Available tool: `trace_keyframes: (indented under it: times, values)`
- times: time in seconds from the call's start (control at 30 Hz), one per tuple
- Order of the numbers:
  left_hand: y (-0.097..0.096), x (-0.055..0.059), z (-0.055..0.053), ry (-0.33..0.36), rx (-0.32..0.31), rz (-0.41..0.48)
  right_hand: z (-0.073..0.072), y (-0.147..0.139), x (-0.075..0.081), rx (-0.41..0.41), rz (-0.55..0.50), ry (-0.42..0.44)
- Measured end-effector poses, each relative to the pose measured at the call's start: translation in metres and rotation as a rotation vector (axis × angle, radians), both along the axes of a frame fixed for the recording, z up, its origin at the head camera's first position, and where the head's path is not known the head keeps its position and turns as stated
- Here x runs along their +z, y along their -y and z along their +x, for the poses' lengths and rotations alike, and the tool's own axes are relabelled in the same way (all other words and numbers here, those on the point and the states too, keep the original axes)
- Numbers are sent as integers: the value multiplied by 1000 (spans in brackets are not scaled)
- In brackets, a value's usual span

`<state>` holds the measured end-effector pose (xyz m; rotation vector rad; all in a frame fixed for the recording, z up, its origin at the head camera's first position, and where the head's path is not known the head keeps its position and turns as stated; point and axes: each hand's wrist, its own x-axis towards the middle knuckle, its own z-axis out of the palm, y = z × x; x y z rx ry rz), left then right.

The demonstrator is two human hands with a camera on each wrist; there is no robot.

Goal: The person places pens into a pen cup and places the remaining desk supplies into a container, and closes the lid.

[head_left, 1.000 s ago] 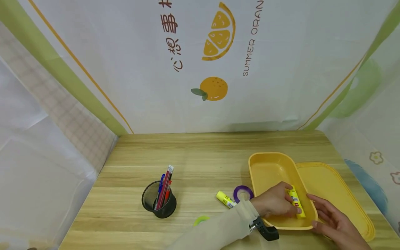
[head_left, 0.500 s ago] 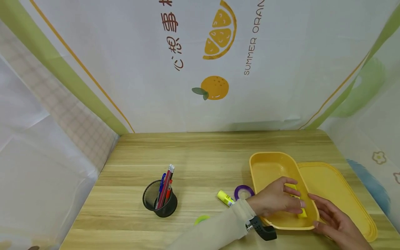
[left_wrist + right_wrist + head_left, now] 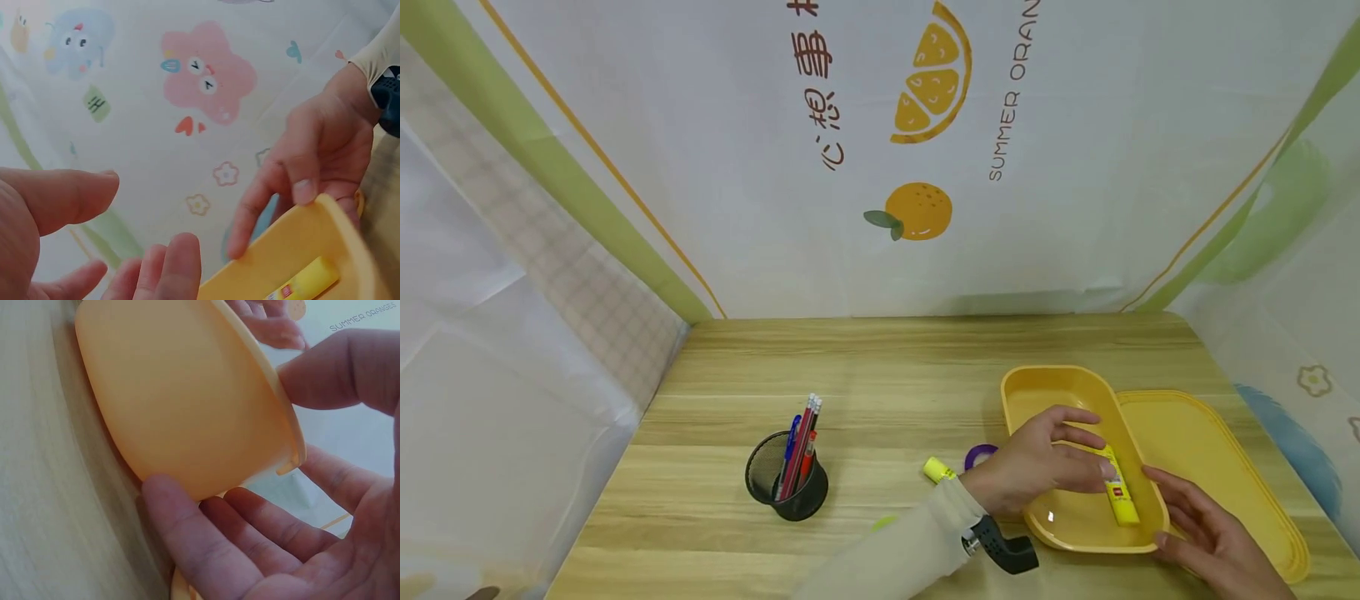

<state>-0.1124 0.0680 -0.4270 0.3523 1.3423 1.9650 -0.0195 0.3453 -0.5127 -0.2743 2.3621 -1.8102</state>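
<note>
A yellow glue stick (image 3: 1120, 492) lies in the yellow plastic box (image 3: 1037, 377) along its right wall. Over the box hovers my left hand (image 3: 1045, 458), its fingers spread and loosely bent, with nothing held. In the left wrist view, a gap shows between the left thumb (image 3: 75, 194) and fingers. My right hand (image 3: 1213, 533) holds the box's near right corner, thumb by the rim and fingers against the outer wall (image 3: 187, 419). The forearm and hand partly hide a second glue stick (image 3: 937, 469) and a purple tape roll (image 3: 978, 455) on the table.
A black mesh pen cup (image 3: 805, 497) with pencils and pens stands left of centre. The flat yellow lid (image 3: 1187, 425) lies right of the box. A green roll (image 3: 884, 522) peeks out behind the left sleeve. A printed cloth (image 3: 1045, 250) hangs at the back.
My left hand has let go of the glue stick inside the box and drawn back to the left, its fingers opening. The right hand stays at the box corner.
</note>
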Motion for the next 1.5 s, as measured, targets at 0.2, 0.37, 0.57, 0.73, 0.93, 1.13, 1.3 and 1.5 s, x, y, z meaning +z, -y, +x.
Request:
trace_keyframes:
  times: [0.2, 0.37, 0.57, 0.73, 0.93, 1.13, 1.3, 1.5]
  values:
    - [25, 4, -3, -101, 15, 5, -1, 3, 0, -48, 73, 18]
    - [46, 6, -6, -199, 31, -57, -1, 2, 0, -63, 106, 20]
    - [73, 9, -6, -247, 98, -113, -2, 4, 2, -69, 111, 28]
    - [92, 9, -3, -269, 148, -135, -2, 6, 4, -82, 123, 53]
    - [110, 11, 3, -289, 167, -180, -2, 5, 4, -79, 118, 56]
    - [127, 12, 11, -299, 189, -225, -1, 4, 3, -74, 123, 38]
    - [141, 10, 18, -306, 208, -275, -1, 5, 2, -80, 132, 41]
    - [156, 2, 25, -318, 239, -339, -1, 4, 2, -77, 127, 49]
